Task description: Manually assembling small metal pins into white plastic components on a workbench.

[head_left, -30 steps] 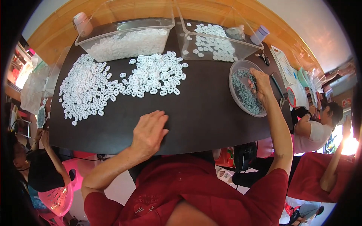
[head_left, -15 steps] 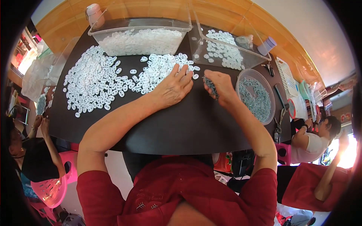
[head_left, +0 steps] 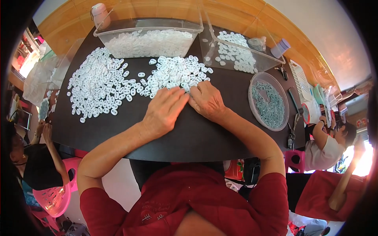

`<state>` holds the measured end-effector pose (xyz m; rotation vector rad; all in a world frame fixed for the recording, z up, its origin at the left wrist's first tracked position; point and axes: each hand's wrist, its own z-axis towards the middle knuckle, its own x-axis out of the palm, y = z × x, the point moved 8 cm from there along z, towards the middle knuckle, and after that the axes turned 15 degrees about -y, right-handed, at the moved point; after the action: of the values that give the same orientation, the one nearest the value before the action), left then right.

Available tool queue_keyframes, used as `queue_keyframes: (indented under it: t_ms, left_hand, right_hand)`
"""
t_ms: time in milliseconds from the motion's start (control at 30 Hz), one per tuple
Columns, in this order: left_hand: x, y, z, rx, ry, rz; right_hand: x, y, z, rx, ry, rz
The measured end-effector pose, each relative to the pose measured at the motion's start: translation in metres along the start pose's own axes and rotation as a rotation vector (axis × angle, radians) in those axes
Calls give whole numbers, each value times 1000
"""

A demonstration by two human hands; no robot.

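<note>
Smaller white pile (head_left: 177, 70): taken as landmark; spread widest left to right on the dark table (head_left: 220, 137), its ovals turned every way.
Left hand (head_left: 167, 108): held palm down at the landmark's near edge, fingers together; whether anything was gripped could not be told.
Right hand (head_left: 208, 101): curled at the landmark's near right edge, just beside the left hand — its grip was hidden and could not be told.
Hands to pile: the landmark was set straight beyond both hands' fingertips; neither was clearly nearer.
Larger white pile (head_left: 96, 84): laid left of the landmark, one loose oval (head_left: 141, 74) between.
Grey-green pieces (head_left: 269, 106): held in a round tub (head_left: 251, 96), well right of the landmark.
Count: two hands, two piles, one tub, two clear bins (head_left: 149, 28) behind the landmark — ovals and grey-green pieces too many to be counted.
</note>
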<state>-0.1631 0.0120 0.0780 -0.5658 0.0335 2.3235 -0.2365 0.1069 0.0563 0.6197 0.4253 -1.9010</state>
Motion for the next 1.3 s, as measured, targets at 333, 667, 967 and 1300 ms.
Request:
queue_keyframes:
  t_ms: [333,667,967,1300]
  left_hand:
    - [-8,-25,-25,9,121,-127]
    - [-6,-37,-30,117,145,-120]
    - [-8,-40,-30,148,139,-114]
    - [-6,-38,-35,114,158,-106]
  right_hand:
    - [-1,2,0,42,32,75]
    - [-16,1,-1,99,13,140]
    - [-13,-36,-20,508,-101,358]
    - [-3,-60,-37,1102,-215,916]
